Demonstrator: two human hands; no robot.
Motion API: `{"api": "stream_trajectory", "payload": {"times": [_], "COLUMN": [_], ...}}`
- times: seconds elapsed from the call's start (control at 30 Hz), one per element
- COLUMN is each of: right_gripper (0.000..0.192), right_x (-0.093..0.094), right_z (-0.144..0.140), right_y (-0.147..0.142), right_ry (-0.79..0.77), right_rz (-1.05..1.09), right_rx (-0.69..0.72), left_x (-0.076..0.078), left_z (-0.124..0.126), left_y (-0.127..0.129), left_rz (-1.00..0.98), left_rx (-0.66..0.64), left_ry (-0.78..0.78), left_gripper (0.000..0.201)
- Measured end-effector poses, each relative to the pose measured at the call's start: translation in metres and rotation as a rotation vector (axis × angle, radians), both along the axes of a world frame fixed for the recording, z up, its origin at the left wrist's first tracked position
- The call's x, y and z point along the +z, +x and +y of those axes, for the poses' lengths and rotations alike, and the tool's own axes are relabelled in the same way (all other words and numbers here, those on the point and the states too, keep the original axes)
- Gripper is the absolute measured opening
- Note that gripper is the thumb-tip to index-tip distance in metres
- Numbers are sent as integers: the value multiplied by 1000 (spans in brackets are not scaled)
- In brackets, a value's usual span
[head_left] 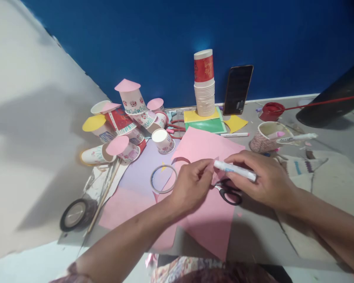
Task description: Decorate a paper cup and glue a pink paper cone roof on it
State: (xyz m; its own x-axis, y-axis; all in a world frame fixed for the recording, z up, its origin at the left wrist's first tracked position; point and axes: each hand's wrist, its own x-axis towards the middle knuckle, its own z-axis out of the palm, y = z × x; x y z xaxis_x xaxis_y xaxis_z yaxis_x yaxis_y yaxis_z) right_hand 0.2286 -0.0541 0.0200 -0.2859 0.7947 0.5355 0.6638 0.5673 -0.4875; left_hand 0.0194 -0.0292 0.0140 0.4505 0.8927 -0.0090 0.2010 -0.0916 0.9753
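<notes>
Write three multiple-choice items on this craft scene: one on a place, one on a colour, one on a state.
1. Where are the scissors?
A. On the pink paper, under the hands
B. Against the wall
C. Inside a cup

2. What colour is the wall?
A. Green
B. Blue
C. White

3. How does the phone stand?
A. Flat on the table
B. Propped against the wall
C. Held in a hand

Answers:
1 A: black handles show below the right hand.
2 B: it is deep blue behind the cup stack.
3 B: it leans upright, while the right hand holds a marker and the left hand pinches its tip.
</notes>
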Motion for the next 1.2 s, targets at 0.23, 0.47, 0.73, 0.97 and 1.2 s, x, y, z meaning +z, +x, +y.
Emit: {"api": "stream_trajectory", "payload": {"times": [0.23,0.47,0.73,0.97,1.2], "right_gripper": [14,20,17,19,26], "right_x": [-3,-5,-3,-3,-5], "right_z": [-1,-7,-6,-6,-7], "right_y": [-5,-8,-6,-4,-6], "right_ry": [194,250,153,169,284], "right_rz": [-185,-273,-259,-266,-381], "right_rx": [-47,-149,-180,-142,-111], "left_x": [12,15,20,18,17], "left_z": [-3,-7,-6,-4,-3], "left_y": [6,8,9,7,5], "left_rz": [-106,-29,-14,-33,9], "left_rx": [40,33,49,40,-25], "left_ry": [-67,3,-3,-65,-77], "left_gripper": [27,30,28,27,31]}}
